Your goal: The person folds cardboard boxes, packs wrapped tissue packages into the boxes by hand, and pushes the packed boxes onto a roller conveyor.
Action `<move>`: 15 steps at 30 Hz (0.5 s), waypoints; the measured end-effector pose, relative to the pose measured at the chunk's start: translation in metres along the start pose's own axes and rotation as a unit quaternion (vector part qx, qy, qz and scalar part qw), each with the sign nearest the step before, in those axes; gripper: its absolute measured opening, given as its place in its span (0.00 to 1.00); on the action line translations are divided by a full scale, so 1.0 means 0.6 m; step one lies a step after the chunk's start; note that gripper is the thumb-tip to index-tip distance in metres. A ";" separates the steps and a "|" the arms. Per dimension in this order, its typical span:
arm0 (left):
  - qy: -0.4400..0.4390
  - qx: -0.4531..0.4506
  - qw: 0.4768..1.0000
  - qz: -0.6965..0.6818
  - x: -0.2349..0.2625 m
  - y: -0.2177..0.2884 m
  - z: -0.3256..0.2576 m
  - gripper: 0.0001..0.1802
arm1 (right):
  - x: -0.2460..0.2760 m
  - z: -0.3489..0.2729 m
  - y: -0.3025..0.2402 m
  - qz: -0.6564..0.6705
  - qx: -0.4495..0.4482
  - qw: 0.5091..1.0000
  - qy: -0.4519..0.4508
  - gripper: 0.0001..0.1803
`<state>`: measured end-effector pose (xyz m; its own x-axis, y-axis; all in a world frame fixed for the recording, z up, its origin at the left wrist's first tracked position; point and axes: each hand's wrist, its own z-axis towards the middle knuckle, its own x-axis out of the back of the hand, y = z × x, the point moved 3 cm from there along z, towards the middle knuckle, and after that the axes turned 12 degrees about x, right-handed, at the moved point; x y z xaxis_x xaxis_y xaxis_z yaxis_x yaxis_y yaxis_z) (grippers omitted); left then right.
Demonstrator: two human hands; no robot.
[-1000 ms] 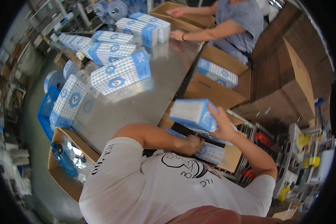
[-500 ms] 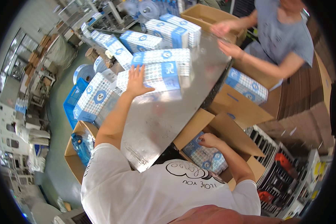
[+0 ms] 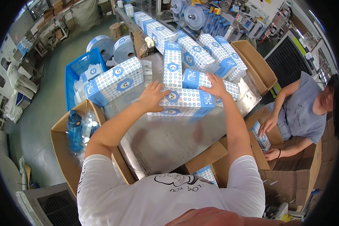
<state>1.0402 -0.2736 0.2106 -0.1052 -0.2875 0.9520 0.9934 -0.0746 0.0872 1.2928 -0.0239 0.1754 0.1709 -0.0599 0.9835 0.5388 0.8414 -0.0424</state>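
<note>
A long block-shaped pack (image 3: 188, 102), wrapped in white film with dots and blue ends, lies across the metal table in front of me. My left hand (image 3: 152, 98) clasps its left end, fingers over the top and thumb lower down. At its right end, my right hand (image 3: 216, 87) rests with fingers spread, the thumb on its upper edge. Those fingers reach onto a similar pack (image 3: 193, 78) just behind. Another pack (image 3: 172, 67) points away from me, close beyond my left fingers. The undersides of both hands are hidden.
More packs (image 3: 199, 52) crowd the table's far side. At left are a patterned pack (image 3: 118, 77), a blue crate (image 3: 68, 90) and a carton with a blue bottle (image 3: 75, 132). An open carton (image 3: 222, 150) sits by my right arm. A co-worker (image 3: 299, 101) handles a pack at right.
My right hand has left the open carton and come up to the packs on the table. My left hand has shifted to one pack's left end. The view has turned; the co-worker now reaches into a carton.
</note>
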 end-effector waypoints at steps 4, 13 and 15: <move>-0.202 0.062 0.977 -0.038 0.014 -0.006 -0.053 0.52 | 0.056 0.006 -0.034 0.014 -0.104 0.983 -0.151 0.57; -0.587 0.040 0.793 -0.160 0.106 0.063 -0.176 0.48 | 0.047 -0.184 -0.079 0.059 -0.167 0.982 -0.070 0.67; 0.014 -0.349 0.937 0.001 0.077 0.066 -0.164 0.46 | 0.051 -0.171 -0.106 0.006 -0.099 0.995 -0.005 0.64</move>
<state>1.0704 -0.3836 0.2295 -0.1134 -0.3125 0.9431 0.7220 -0.6780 -0.1378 1.3485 -0.1346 0.1898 0.1697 -0.0442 0.9845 0.6896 0.7190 -0.0866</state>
